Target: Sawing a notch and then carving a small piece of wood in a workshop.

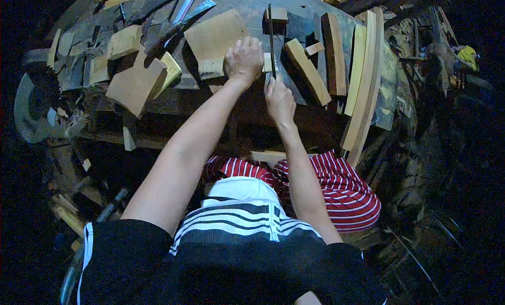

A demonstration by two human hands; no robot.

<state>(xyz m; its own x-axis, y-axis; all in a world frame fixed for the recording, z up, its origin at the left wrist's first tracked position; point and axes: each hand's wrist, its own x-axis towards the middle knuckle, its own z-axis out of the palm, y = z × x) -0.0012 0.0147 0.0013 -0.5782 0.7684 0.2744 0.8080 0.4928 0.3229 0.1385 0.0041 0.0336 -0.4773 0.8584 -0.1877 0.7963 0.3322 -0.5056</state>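
Observation:
My left hand (244,59) is closed over a short pale wood block (211,68) and holds it down on the workbench. The block's left end shows beside my wrist, and a small part of it shows to the right of my fingers. My right hand (280,101) grips the handle of a handsaw, whose narrow dark blade (271,37) points away from me. That blade lies across the right end of the block; how deep it sits there I cannot tell. Under and beyond my left hand lies a flat wooden board (218,31).
Right of the saw lie a wood bar (306,72), a thicker beam (334,55) and long curved strips (365,84). Another block (276,16) sits beyond the blade. On the left are a cut board (138,84), a wood block (124,42) and several tools. The workbench's (179,102) near edge faces me.

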